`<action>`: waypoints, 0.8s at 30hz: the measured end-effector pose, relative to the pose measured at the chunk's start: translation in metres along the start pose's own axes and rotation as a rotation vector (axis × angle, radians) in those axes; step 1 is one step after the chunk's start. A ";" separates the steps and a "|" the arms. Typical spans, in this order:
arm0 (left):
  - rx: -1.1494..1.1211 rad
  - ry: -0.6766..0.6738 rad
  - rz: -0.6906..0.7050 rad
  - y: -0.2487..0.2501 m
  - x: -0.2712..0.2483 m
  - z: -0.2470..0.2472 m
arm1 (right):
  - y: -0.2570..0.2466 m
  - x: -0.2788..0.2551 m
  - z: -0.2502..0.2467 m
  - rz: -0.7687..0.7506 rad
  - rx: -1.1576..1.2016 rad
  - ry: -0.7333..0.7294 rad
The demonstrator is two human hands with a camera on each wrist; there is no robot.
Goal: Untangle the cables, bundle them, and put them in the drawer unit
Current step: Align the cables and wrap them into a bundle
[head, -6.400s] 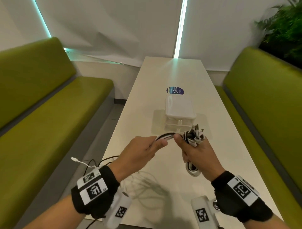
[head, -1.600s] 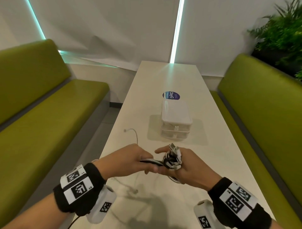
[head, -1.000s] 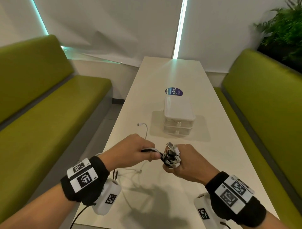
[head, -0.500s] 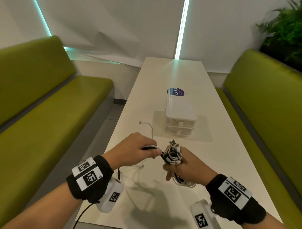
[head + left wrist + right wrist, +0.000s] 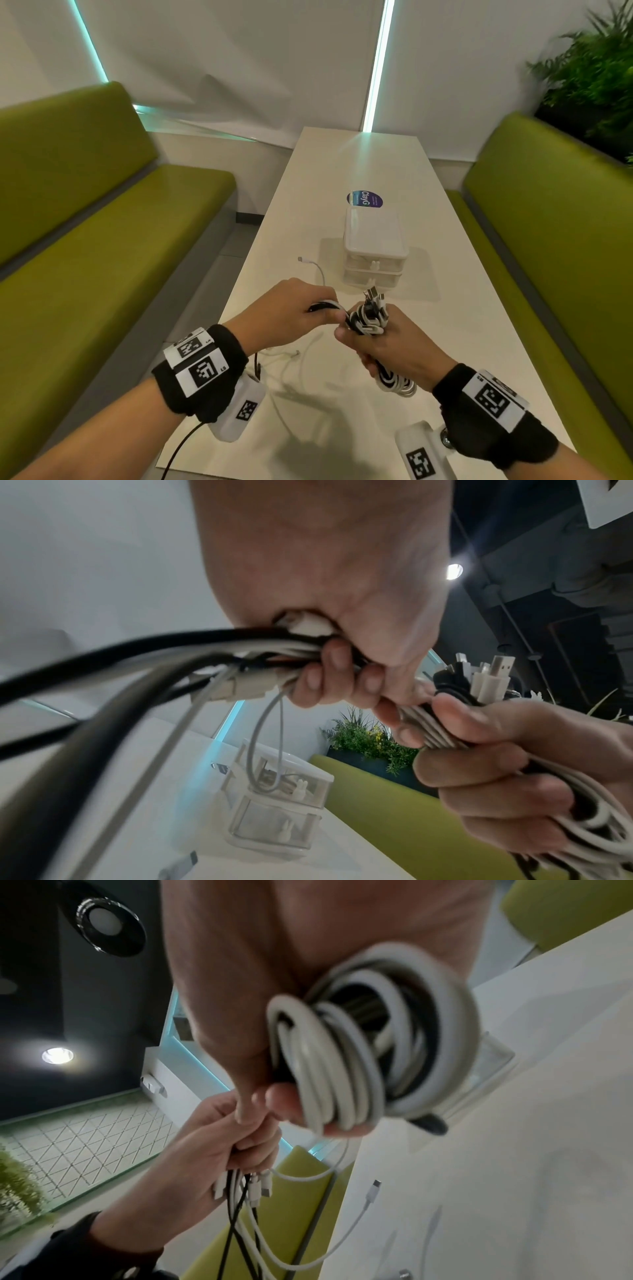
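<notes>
Between both hands, cable bundle.

The drawer unit stands mid-table, a sticker behind it, loose cables to its near left, benches on both sides.

The left hand clutches a sheaf of black and white cables that sweep off toward the lens — blurred there. Beside it the right hand grips the coiled cable bundle, USB plugs poking up. Below, a clear drawer unit with rabbit-shaped knobs sits on the white bench.
</notes>
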State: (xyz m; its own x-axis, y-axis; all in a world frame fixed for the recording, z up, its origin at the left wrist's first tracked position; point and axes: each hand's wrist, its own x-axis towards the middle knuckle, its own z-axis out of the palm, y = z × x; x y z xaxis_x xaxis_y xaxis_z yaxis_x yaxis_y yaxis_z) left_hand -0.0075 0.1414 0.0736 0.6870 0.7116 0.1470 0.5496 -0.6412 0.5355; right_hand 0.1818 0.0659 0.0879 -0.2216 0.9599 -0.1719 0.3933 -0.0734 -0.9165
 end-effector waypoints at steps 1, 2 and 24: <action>-0.017 0.007 -0.008 -0.001 0.000 0.000 | -0.001 0.001 0.000 0.001 -0.021 0.016; -0.039 0.008 -0.021 -0.002 -0.001 0.000 | -0.003 0.001 -0.001 -0.003 -0.039 0.031; -0.489 0.171 -0.312 0.040 -0.033 0.028 | 0.012 0.007 0.015 -0.124 0.227 0.541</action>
State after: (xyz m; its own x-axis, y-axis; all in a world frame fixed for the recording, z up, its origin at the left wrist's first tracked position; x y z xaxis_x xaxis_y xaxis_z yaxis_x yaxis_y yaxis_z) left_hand 0.0047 0.0841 0.0669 0.4206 0.9067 0.0314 0.4029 -0.2176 0.8890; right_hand 0.1719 0.0679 0.0708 0.2560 0.9620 0.0947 0.1798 0.0489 -0.9825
